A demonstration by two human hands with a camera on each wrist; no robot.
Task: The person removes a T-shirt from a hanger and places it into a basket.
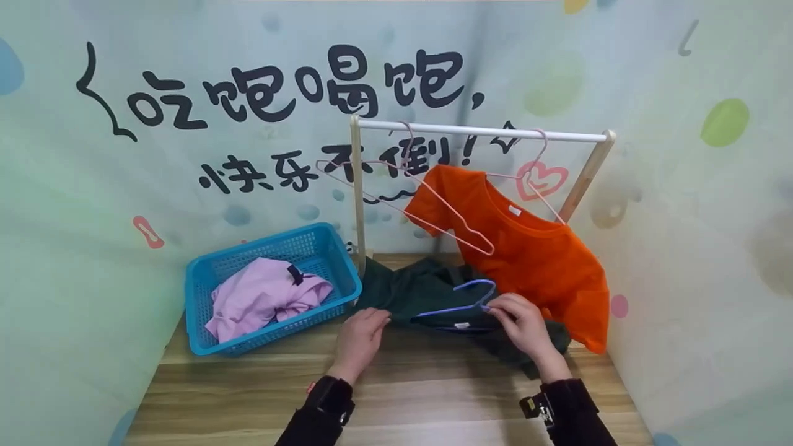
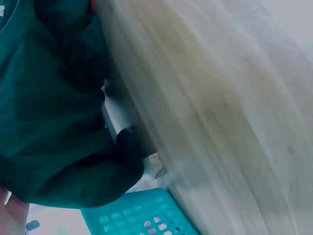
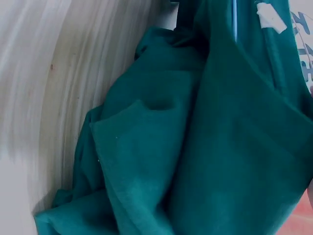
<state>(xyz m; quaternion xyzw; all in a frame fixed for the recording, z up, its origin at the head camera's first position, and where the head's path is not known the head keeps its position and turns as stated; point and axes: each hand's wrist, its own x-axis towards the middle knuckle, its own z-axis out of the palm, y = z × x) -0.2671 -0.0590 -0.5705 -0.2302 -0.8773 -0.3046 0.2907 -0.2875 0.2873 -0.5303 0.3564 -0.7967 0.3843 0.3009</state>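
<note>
A dark green shirt (image 1: 403,294) lies bunched over the table, with a white label at its neckline. Part of a blue-purple hanger (image 1: 474,305) shows at the neck, its hook pointing up; the rest is hidden inside the cloth. With its fingertips my right hand (image 1: 523,325) pinches the hanger just below the hook. My left hand (image 1: 361,337) grips the shirt's left edge. The green fabric (image 2: 54,117) fills the left side of the left wrist view, and its folds (image 3: 146,147) spread across the right wrist view.
Behind stands a rack with a white rail (image 1: 483,130) and wooden posts. From the rail hang a bare pink hanger (image 1: 455,214) and an orange T-shirt (image 1: 526,260) on another pink hanger. At left, a blue basket (image 1: 198,310) holds a crumpled lilac garment (image 1: 260,297).
</note>
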